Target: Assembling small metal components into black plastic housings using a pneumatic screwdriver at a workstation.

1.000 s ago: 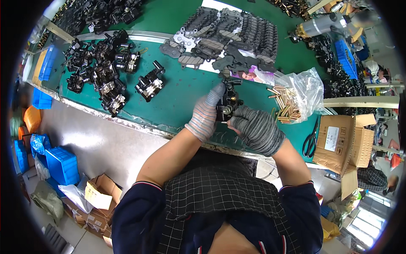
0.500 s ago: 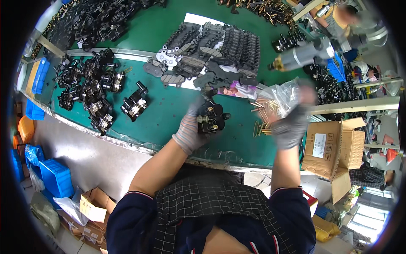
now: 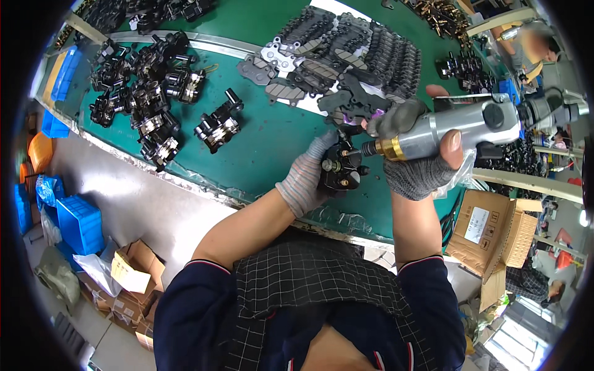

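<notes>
In a striped, grey-fingered glove, my left hand point(image 3: 303, 183) is closed around a black brake caliper point(image 3: 349, 180) above the green bench. My right hand point(image 3: 416, 178), in a dark grey glove with bare fingertips, grips a silver air screwdriver point(image 3: 461, 128). The tool lies almost level, its brass-coloured nose pointing left, and its tip meets the upper part of the caliper. Whether the bit sits on a bolt or pin there is too small to tell. Beyond the caliper lie rows of dark brake pads point(image 3: 393, 65) on white sheets. A clear plastic bag point(image 3: 465, 174) shows partly behind my right hand.
One caliper point(image 3: 218, 127) stands apart on the left of the bench, near a cluster of several more point(image 3: 145, 99). An open cardboard box point(image 3: 489, 229) is at the right edge. Blue crates point(image 3: 83, 226) stand on the floor at left. Another person point(image 3: 532, 52) is at the far right.
My right hand has gone from the bag and metal pins to the air screwdriver, now drawn left and down onto the caliper. The view has shifted, and the pins are hidden.
</notes>
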`<state>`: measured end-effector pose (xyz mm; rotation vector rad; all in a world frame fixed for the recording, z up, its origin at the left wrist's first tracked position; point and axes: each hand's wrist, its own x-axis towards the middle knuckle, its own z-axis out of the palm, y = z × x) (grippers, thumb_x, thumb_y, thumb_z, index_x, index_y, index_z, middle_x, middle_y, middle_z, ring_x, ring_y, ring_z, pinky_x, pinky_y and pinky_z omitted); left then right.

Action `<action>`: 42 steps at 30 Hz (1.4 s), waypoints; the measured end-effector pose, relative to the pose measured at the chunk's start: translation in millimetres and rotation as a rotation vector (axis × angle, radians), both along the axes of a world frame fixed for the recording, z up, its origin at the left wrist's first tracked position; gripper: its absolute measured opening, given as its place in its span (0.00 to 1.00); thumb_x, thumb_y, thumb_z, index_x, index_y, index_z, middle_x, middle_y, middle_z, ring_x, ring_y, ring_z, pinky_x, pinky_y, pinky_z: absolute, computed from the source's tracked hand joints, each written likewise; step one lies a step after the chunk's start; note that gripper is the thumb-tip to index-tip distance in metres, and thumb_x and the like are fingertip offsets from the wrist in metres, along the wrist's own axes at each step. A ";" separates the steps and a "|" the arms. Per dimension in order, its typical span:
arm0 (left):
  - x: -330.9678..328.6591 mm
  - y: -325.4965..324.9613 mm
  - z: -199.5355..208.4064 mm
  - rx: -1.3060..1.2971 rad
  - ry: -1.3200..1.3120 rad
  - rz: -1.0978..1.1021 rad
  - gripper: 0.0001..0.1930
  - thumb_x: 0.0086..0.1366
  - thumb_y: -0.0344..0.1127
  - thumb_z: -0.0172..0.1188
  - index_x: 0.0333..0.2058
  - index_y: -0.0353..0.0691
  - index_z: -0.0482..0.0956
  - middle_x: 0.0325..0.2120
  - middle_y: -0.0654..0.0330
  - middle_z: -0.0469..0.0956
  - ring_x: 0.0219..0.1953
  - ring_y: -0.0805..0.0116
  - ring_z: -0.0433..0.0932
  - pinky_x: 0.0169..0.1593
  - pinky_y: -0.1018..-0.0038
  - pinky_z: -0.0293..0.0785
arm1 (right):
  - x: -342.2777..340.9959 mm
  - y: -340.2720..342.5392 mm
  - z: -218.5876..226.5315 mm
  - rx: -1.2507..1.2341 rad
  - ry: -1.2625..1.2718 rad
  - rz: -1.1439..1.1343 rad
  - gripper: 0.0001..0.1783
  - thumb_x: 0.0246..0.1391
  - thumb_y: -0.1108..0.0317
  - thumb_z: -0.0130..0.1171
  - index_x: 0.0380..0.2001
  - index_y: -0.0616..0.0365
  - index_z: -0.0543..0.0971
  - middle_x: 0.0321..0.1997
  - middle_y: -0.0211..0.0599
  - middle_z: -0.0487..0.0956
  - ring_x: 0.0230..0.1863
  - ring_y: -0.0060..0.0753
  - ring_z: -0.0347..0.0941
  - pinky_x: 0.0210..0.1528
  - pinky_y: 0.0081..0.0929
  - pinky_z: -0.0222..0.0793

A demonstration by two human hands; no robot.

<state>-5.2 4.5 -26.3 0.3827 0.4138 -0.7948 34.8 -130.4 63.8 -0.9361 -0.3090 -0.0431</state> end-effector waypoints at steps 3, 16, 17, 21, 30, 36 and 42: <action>-3.8 4.8 20.0 0.010 0.041 0.016 0.27 0.54 0.63 0.60 0.44 0.49 0.74 0.34 0.63 0.78 0.35 0.64 0.79 0.30 0.71 0.74 | -5.4 9.9 -5.9 0.002 -0.051 0.056 0.35 0.47 0.47 0.59 0.55 0.52 0.63 0.26 0.37 0.70 0.22 0.34 0.67 0.30 0.39 0.63; -14.4 2.7 13.3 0.002 0.002 -0.025 0.29 0.54 0.62 0.60 0.46 0.49 0.74 0.36 0.62 0.78 0.35 0.67 0.78 0.34 0.70 0.76 | -21.8 10.6 7.7 -0.073 -0.110 -0.039 0.39 0.47 0.45 0.60 0.59 0.51 0.60 0.26 0.38 0.72 0.24 0.35 0.70 0.27 0.38 0.67; -11.6 1.3 4.6 0.019 0.022 -0.016 0.28 0.54 0.64 0.60 0.45 0.50 0.74 0.34 0.63 0.78 0.33 0.67 0.78 0.33 0.68 0.74 | -23.7 7.5 12.8 -0.070 -0.112 -0.044 0.39 0.47 0.45 0.60 0.59 0.51 0.60 0.26 0.38 0.72 0.24 0.35 0.70 0.27 0.38 0.67; -13.8 -1.8 5.0 0.070 0.055 0.010 0.27 0.53 0.66 0.58 0.40 0.51 0.76 0.30 0.66 0.79 0.29 0.68 0.78 0.30 0.65 0.71 | -37.0 -6.9 24.3 0.091 -0.271 0.205 0.43 0.48 0.44 0.61 0.61 0.50 0.58 0.26 0.38 0.73 0.23 0.36 0.71 0.26 0.38 0.68; -27.7 -15.7 18.0 0.129 -0.021 -0.001 0.25 0.54 0.66 0.58 0.37 0.51 0.76 0.27 0.68 0.78 0.27 0.73 0.77 0.23 0.77 0.64 | -69.1 -17.1 7.5 -0.035 -0.167 0.128 0.37 0.45 0.48 0.65 0.53 0.55 0.63 0.29 0.42 0.75 0.24 0.39 0.72 0.30 0.41 0.70; -27.8 -14.5 14.8 0.081 0.105 -0.088 0.31 0.55 0.62 0.59 0.52 0.50 0.72 0.47 0.59 0.76 0.46 0.65 0.75 0.46 0.67 0.72 | -68.5 -16.6 2.5 -0.074 -0.150 0.048 0.37 0.46 0.46 0.64 0.54 0.52 0.63 0.27 0.38 0.74 0.20 0.35 0.69 0.26 0.40 0.67; -20.8 -17.6 4.9 -0.005 0.112 0.013 0.31 0.54 0.62 0.59 0.50 0.49 0.73 0.45 0.60 0.76 0.44 0.66 0.75 0.44 0.70 0.72 | -50.7 -10.4 0.9 -0.080 -0.118 -0.077 0.36 0.46 0.47 0.62 0.54 0.52 0.62 0.27 0.38 0.74 0.20 0.34 0.69 0.26 0.38 0.66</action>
